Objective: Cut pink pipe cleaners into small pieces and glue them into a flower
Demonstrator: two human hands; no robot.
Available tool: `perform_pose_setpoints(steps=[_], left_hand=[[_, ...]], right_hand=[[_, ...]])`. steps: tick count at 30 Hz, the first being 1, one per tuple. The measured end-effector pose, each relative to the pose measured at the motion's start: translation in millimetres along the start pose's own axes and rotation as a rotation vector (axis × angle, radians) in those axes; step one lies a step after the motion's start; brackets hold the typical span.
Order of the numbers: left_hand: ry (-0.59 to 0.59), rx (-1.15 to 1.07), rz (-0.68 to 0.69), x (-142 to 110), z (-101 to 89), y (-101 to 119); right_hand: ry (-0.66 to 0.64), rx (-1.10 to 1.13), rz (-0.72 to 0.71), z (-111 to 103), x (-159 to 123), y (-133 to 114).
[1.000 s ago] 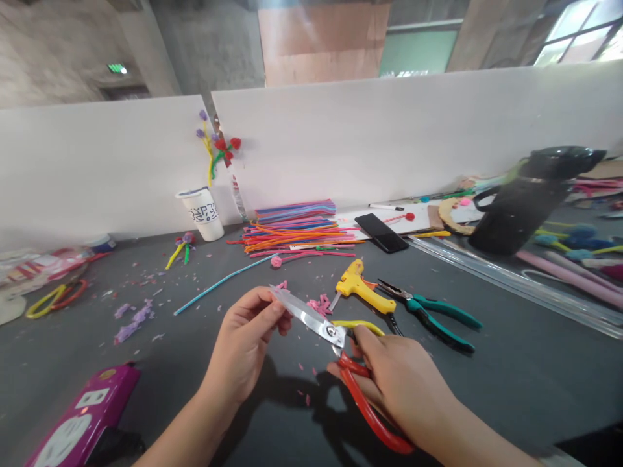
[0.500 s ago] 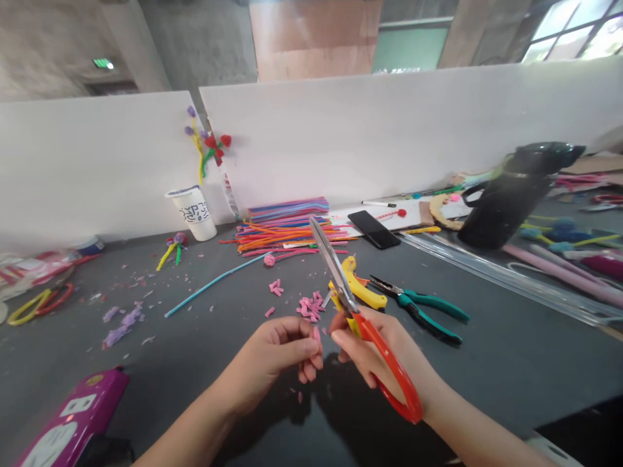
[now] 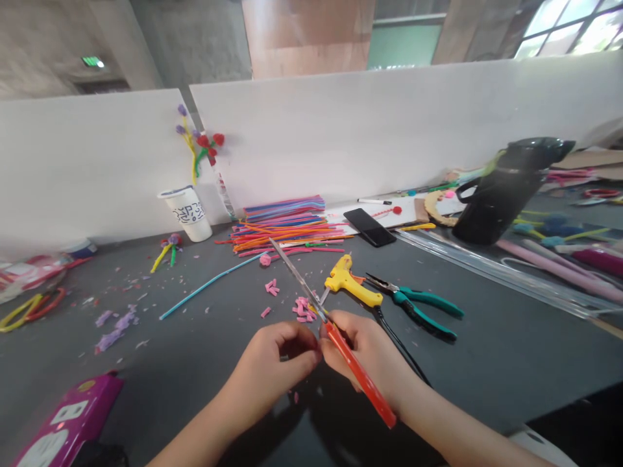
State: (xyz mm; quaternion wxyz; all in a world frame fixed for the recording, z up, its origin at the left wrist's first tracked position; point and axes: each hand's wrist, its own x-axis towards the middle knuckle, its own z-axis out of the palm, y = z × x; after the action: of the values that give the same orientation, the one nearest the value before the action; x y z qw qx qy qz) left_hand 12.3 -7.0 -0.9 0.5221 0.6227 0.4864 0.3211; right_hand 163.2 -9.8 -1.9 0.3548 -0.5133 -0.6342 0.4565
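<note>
My right hand (image 3: 363, 350) is closed around red-handled scissors (image 3: 357, 370), with the blades pointing up and to the left, away from me. My left hand (image 3: 280, 363) is pinched, thumb against fingers, and its fingertips meet those of my right hand. A short pink pipe-cleaner piece showed in that pinch a moment earlier; the fingers now hide it. Just beyond the hands lie several short pink pipe-cleaner pieces (image 3: 302, 310), partly behind the scissors. A yellow glue gun (image 3: 351, 282) rests past my right hand, and green-handled pliers (image 3: 423, 308) lie to its right.
A bundle of coloured pipe cleaners (image 3: 287, 227) lies at the back, near a phone (image 3: 370, 227). A paper cup (image 3: 187, 214) stands left, a black jug (image 3: 506, 191) right. Purple scraps (image 3: 117, 327), a blue pipe cleaner (image 3: 209, 285) and a magenta power strip (image 3: 68, 421) are on the left.
My hands have come together at the fingertips. The scissors have swung leftward and turned edge-on. The pink piece in my left fingers has gone out of sight, and the glue gun shows more fully.
</note>
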Motion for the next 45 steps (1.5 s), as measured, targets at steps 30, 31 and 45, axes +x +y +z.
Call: perform_pose_setpoints(steps=[30,31,45], left_hand=[[0.233,-0.697,0.209,2,-21.5,9],[0.229,-0.699,0.206,2,-21.5,9],[0.218,-0.710,0.191,1,-21.8,10]], right_hand=[[0.117,-0.902,-0.353,-13,-11,20],[0.115,-0.900,-0.349,-13,-11,21],[0.126,-0.878,-0.341,-10,-12,21]])
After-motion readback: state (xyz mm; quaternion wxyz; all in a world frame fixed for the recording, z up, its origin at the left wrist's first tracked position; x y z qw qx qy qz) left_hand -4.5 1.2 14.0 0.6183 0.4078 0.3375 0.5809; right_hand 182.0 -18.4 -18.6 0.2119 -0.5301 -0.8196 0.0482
